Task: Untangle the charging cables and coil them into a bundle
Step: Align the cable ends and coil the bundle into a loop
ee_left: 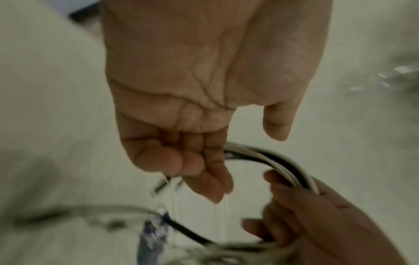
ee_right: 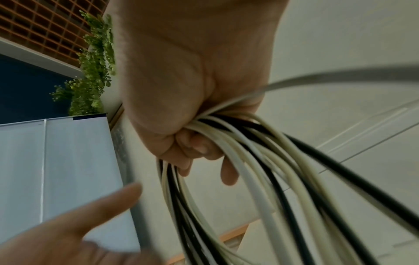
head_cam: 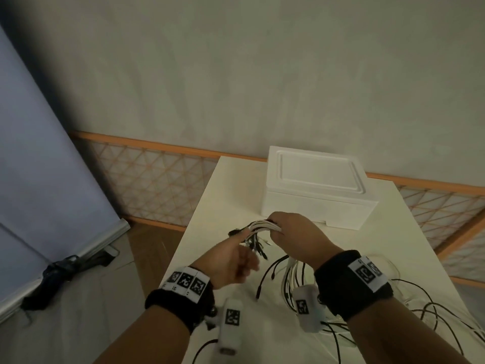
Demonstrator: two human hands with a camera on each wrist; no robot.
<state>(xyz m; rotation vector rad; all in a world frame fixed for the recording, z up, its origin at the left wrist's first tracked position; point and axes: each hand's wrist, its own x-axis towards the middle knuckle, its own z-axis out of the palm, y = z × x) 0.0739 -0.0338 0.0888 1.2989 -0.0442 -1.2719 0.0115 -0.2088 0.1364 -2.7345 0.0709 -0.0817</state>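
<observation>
Charging cables (head_cam: 263,227), thin white and black ones, are bunched above the pale bench (head_cam: 217,195) in the right hand (head_cam: 296,235), whose grip is curled tight round them; loose lengths trail on the bench. The left hand (head_cam: 231,261) hovers just beside, blurred, fingers loosely curled and holding nothing. A white foam box (head_cam: 315,190) sits behind.

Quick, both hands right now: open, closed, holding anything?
Left hand: fingers loosely curled beside the cables; blurred, cannot tell if it holds any.
Right hand: closed round a bunch of black and white charging cables.
</observation>
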